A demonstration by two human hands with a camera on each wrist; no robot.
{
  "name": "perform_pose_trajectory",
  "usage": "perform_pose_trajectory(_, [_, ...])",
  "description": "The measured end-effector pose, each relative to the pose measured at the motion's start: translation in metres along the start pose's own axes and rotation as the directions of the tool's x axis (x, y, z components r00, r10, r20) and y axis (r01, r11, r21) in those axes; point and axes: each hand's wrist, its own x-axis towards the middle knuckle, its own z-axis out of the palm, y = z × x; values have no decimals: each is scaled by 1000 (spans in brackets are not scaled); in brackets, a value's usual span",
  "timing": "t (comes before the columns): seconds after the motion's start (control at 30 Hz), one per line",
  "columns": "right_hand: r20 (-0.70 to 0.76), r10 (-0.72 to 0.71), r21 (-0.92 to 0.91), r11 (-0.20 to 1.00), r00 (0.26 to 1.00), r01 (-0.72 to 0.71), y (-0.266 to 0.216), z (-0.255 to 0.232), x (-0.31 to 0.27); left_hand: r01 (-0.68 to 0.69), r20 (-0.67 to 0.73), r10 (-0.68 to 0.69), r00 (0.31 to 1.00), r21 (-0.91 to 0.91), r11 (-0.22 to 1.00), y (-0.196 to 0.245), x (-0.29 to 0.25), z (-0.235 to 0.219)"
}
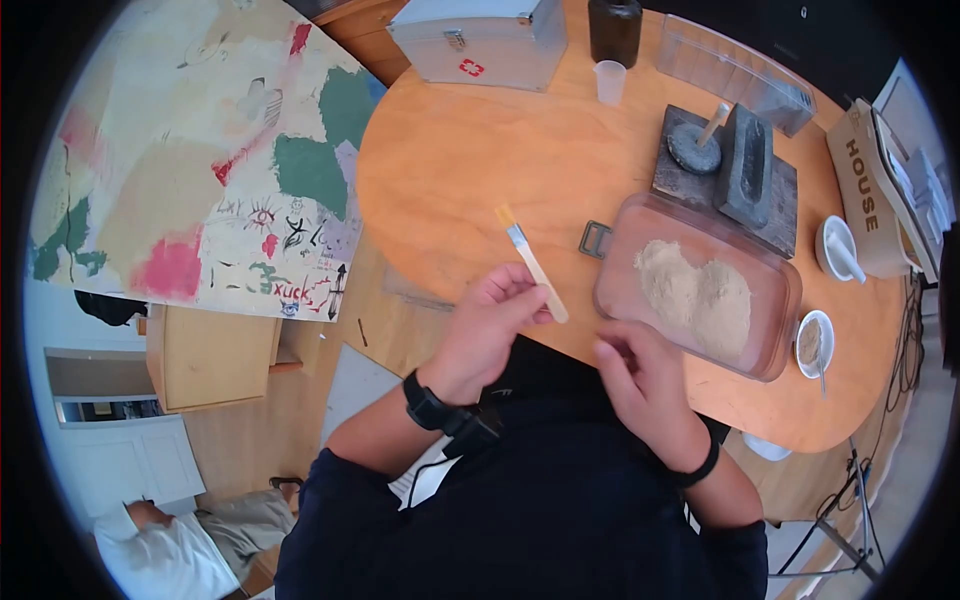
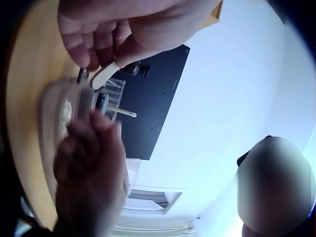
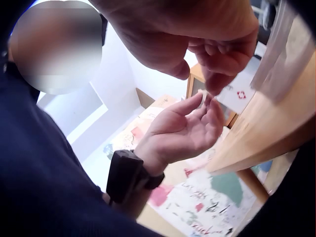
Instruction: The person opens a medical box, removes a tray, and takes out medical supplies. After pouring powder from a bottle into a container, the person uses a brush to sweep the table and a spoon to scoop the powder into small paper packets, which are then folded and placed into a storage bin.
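My left hand (image 1: pixel 488 318) pinches a small flat brush (image 1: pixel 536 268) by its wooden handle, above the table's near edge. The pale bristles point up and away from me; a metal ferrule joins them to the handle. In the left wrist view, the handle's rounded end (image 2: pixel 102 78) sticks out past thumb and fingers. My right hand (image 1: pixel 648 390) is held beside it with fingers loosely bent and nothing in them, near the corner of a pinkish see-through tray (image 1: pixel 622 232). Two mounds of sandy powder (image 1: pixel 722 305) lie in that tray.
Behind the tray, a dark board (image 1: pixel 675 125) bears a round stone with a stick handle (image 1: pixel 693 150) and a grooved block (image 1: pixel 745 165). White bowls (image 1: pixel 803 360) stand at right, near a HOUSE box (image 1: pixel 865 190). A metal first-aid case (image 1: pixel 480 45) and plastic cup (image 1: pixel 609 82) stand farther back.
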Motion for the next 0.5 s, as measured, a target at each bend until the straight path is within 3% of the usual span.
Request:
perform_pose_trajectory(0.03, [17,94,113,989,995,-95,-1,14,10,-7,0,7,1000,-10,1000,-4,-2,0])
perform_pose_trajectory(0.07, [26,89,104,990,996,-91,-2,20,19,20,20,-19,1000,-47,999,-7,-3,-1])
perform_pose_trajectory(0.13, [240,189,-51,982,952,-182,-5,31,34,35,-2,-36,999,-118,992,-9,-5,-3])
perform_pose_trajectory(0.37, [194,126,-94,990,973,-110,-2,80,42,-37,-120,23,993,-116,992,-10,-10,-44])
perform_pose_trajectory(0.43, [241,161,-24,987,957,-160,-2,100,48,-125,-167,116,979,-45,991,-4,-12,-59])
perform_pose_trajectory(0.5, [311,212,-85,977,927,-194,-5,117,61,-138,-210,138,968,15,990,-2,-8,-82])
